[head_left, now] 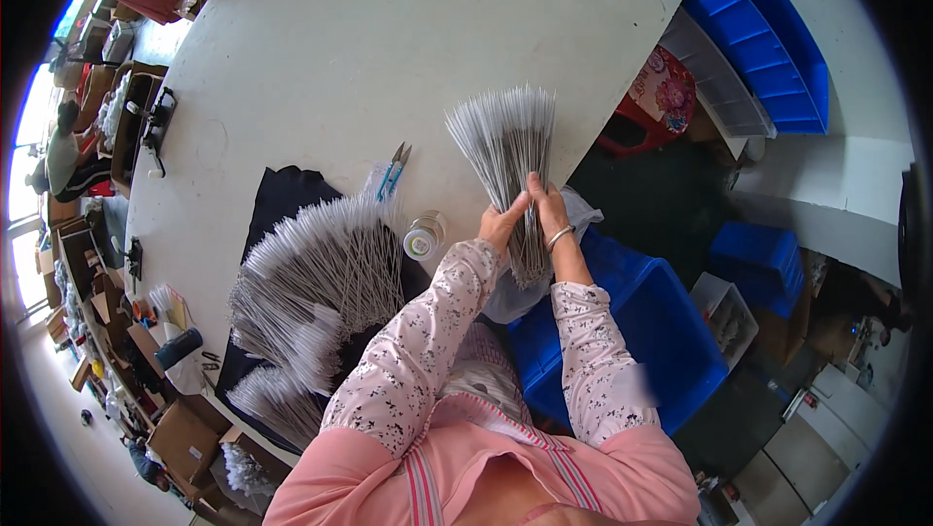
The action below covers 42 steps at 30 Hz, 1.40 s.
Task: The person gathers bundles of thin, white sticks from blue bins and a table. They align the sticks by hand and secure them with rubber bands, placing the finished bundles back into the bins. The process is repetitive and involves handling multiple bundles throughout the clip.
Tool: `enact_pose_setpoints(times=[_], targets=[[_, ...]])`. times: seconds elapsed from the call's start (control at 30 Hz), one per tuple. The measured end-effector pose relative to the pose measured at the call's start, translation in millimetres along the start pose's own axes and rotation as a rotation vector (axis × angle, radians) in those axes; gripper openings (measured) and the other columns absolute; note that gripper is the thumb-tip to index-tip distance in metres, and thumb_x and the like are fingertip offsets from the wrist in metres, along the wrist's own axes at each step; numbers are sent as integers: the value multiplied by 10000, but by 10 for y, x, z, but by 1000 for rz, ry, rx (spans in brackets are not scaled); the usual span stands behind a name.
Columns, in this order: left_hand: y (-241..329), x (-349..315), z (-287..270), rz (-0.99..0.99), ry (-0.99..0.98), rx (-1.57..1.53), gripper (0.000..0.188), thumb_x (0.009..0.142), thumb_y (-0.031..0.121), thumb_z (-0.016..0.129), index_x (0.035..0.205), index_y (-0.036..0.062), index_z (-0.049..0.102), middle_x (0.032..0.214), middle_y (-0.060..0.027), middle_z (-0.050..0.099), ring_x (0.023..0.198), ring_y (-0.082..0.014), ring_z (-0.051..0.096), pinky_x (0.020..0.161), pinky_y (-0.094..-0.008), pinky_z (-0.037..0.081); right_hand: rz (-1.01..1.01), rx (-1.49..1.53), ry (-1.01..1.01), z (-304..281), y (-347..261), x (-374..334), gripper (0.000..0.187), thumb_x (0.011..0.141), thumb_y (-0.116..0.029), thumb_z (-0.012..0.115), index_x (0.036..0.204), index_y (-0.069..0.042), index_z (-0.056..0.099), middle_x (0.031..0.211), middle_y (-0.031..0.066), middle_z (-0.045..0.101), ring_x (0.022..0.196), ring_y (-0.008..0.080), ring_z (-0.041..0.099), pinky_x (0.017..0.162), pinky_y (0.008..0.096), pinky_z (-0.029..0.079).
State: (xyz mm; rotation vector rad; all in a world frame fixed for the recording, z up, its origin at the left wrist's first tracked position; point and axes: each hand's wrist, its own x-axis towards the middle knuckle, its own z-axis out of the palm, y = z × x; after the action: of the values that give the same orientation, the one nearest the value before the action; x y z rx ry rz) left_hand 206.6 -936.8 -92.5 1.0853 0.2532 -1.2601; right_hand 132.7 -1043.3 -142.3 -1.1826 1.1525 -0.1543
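Note:
Both my hands are wrapped round the lower part of one thick bundle of thin wire brushes (505,137). Its grey twisted stems are gathered tight at the grip, and the white bristled ends fan out away from me. My left hand (500,227) closes on it from the left; my right hand (549,211), with a bracelet at the wrist, presses from the right. The bundle is at the table's right edge, above a clear plastic bag (507,300). Left of my left arm, several heaps of similar wire brushes (330,254) lie on a black cloth (284,193).
Blue-handled scissors (393,176) and a small round jar (423,237) rest on the white table (389,50). A blue bin (671,322) stands by my right arm. More blue bins (753,35), a red stool (661,98) and boxes are farther right. Another person (66,161) is at far left.

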Motion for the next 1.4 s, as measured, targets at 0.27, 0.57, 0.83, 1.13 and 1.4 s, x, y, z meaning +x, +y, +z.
enact_pose_setpoints(times=[0.27,0.57,0.83,1.13,1.4], targets=[[233,-447,346,62,-25,161,570,664,159,821,1104,-27,510,982,-143,636,864,-217,633,791,-342,514,-184,355,193,202,-100,-845,821,912,-643,217,1221,82,443,1164,120,510,1057,174,480,926,301,378],[489,-1285,621,258,-461,230,850,569,199,873,1244,-13,404,1125,-114,570,1087,-199,514,990,-347,368,-873,304,252,414,-770,-2225,1092,752,-822,191,1372,76,227,1396,200,306,1283,303,329,1072,427,241],[872,-2412,320,589,-551,234,851,554,148,798,1271,-13,368,1147,-101,546,1090,-179,485,991,-312,355,-1276,101,104,948,-1183,-3290,1065,809,-765,242,1348,153,194,1364,327,283,1279,391,315,1065,483,240],[745,-4208,-1056,855,-244,2,665,573,135,724,1169,-7,465,1049,-75,595,983,-145,534,921,-287,408,-1341,-496,-212,1709,-735,-4706,852,848,-589,484,1373,56,300,1331,230,426,1206,329,452,989,411,363],[-224,-5649,-2515,856,160,-873,451,684,195,737,1053,11,554,910,-50,589,815,-121,561,734,-286,468,-1408,-1148,-955,2719,-128,-6228,873,734,-335,741,1372,58,293,1342,292,390,1253,391,399,1019,383,333]])
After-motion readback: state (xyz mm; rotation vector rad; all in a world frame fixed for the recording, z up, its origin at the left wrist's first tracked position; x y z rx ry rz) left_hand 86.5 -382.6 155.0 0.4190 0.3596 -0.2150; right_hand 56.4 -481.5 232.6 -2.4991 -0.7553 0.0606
